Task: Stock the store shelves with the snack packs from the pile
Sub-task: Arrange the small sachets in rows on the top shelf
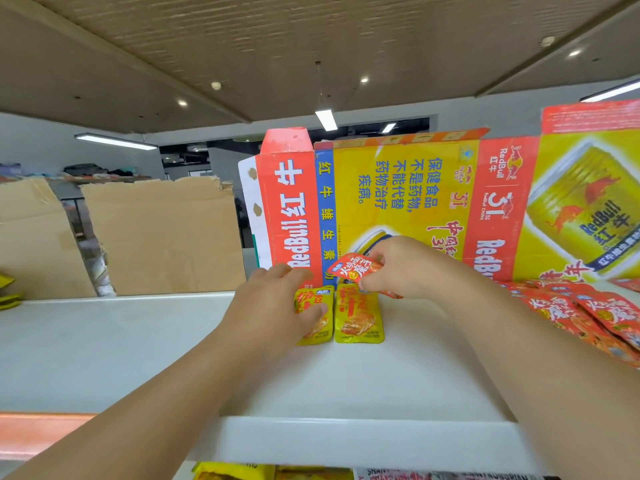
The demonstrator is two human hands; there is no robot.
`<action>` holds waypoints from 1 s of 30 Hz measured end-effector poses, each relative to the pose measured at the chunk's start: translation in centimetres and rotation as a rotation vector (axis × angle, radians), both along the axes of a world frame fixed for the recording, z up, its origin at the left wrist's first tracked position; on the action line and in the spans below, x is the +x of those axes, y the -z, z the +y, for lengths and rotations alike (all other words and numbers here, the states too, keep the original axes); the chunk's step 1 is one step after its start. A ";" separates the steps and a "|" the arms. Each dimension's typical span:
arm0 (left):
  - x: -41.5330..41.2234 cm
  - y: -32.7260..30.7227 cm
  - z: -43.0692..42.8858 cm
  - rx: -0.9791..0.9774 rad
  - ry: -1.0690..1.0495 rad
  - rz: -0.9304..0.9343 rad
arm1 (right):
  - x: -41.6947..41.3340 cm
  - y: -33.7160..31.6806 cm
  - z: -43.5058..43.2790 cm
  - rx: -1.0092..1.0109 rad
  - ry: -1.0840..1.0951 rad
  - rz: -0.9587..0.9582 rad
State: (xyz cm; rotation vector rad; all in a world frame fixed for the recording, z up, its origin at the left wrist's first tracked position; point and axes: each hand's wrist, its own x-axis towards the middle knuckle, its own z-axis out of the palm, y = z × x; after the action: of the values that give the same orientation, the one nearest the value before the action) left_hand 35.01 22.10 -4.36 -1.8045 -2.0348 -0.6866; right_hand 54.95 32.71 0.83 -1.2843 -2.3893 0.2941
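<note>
Two yellow snack packs lie side by side on the white top shelf (104,348), in front of a flattened Red Bull carton. My left hand (277,306) lies over the left yellow pack (317,332), its thumb pressing on the pack's face. The right yellow pack (358,317) is uncovered. My right hand (405,268) pinches a red snack pack (355,268) just above the back of the right yellow pack. A pile of red snack packs (588,317) lies at the shelf's right end.
The Red Bull carton (408,199) stands as a wall along the shelf's back. Plain brown cardboard sheets (162,237) stand behind the shelf to the left. More yellow packs (228,472) show on the shelf below, at the bottom edge.
</note>
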 end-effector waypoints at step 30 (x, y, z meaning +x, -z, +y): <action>19.2 -1.8 10.1 -0.270 0.698 -0.257 | 21.5 6.5 -4.9 0.096 0.635 0.103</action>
State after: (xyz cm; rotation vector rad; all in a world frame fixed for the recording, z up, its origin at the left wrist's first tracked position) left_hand 54.19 32.17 -2.59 -2.7557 -1.6703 -0.8901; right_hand 76.49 27.80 -5.69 -1.8361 -1.7666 0.0503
